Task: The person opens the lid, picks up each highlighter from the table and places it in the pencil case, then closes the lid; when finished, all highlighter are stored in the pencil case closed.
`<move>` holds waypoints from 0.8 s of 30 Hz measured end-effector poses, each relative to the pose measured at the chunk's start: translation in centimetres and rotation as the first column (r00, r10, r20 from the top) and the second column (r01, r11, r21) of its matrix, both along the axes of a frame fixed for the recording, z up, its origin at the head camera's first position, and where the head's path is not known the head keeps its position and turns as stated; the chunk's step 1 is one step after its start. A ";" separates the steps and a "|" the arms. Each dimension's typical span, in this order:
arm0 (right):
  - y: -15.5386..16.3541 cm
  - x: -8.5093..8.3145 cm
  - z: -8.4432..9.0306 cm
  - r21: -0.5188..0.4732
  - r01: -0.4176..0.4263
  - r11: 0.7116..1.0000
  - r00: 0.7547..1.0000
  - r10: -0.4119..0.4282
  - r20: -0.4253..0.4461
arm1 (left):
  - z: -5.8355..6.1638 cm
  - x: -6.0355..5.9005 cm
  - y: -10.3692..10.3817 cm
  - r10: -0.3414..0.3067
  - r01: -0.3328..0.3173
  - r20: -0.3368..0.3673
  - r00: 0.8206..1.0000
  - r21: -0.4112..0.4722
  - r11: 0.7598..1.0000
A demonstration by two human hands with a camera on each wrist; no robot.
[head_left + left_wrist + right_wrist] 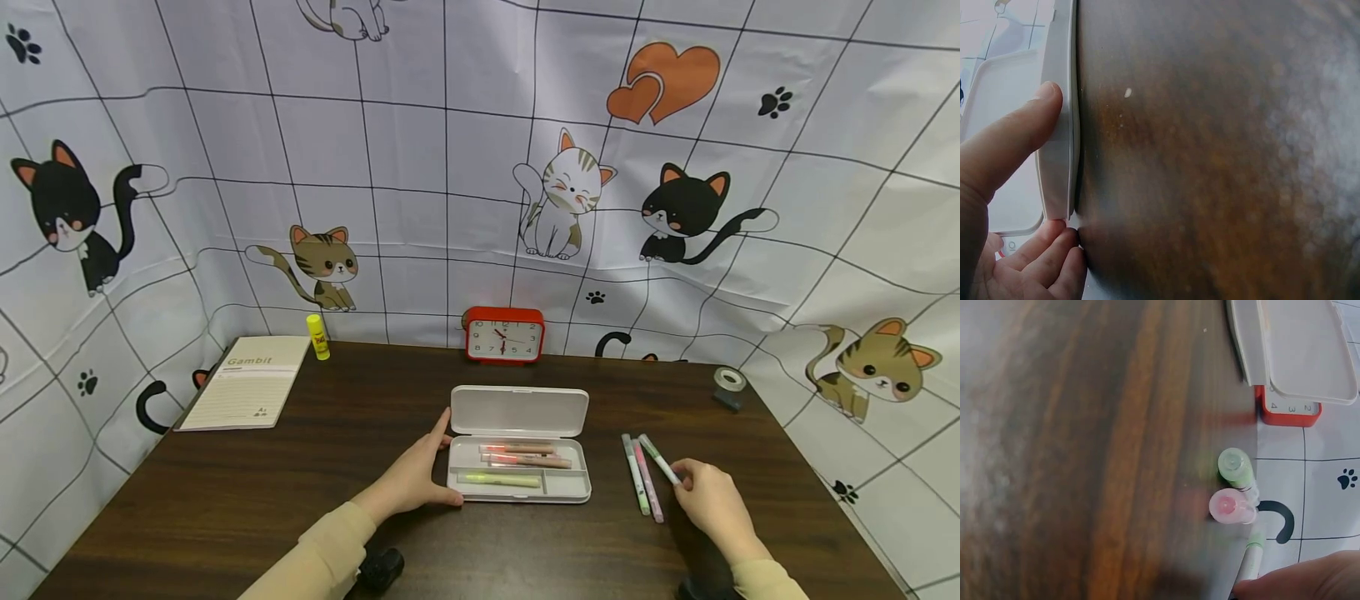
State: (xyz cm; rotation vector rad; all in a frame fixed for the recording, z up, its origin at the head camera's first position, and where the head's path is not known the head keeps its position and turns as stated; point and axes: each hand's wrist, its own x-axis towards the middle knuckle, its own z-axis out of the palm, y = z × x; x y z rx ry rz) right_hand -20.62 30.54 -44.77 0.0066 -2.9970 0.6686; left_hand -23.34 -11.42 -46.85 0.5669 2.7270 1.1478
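Observation:
A white pencil case (519, 413) lies on the table with its lid raised. Two orange-toned pens (529, 460) sit in its back section, and a yellow-green highlighter (501, 480) in the front one. My left hand (408, 482) grips the case at its left end, the thumb (1035, 119) against the front wall and fingers at the side. To the right, my right hand (712, 500) pinches a white marker with green markings (660, 460) by its near end. Beside that marker lie a white-and-green marker (635, 473) and a pink marker (648, 483), close together.
A red alarm clock (505, 335) stands behind the case by the patterned wall covering. At the back left are a notebook (247, 383) and a yellow glue stick (318, 337). A tape roll (729, 380) with a dark base sits at the back right.

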 end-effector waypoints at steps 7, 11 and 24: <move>-0.1 0.2 0.2 0.006 -0.020 1.000 0.999 0.020 -0.035 | 0.0 0.0 -0.1 0.006 -0.006 0.006 1.000 0.001 1.000; -0.4 0.3 0.2 0.019 -0.038 0.999 0.997 0.039 -0.062 | -0.1 0.0 -0.1 0.003 -0.003 0.004 1.000 0.001 1.000; -2.1 0.4 0.9 0.024 -0.062 0.998 0.992 0.064 -0.107 | 0.1 -0.1 0.0 0.005 -0.005 0.007 1.000 0.011 1.000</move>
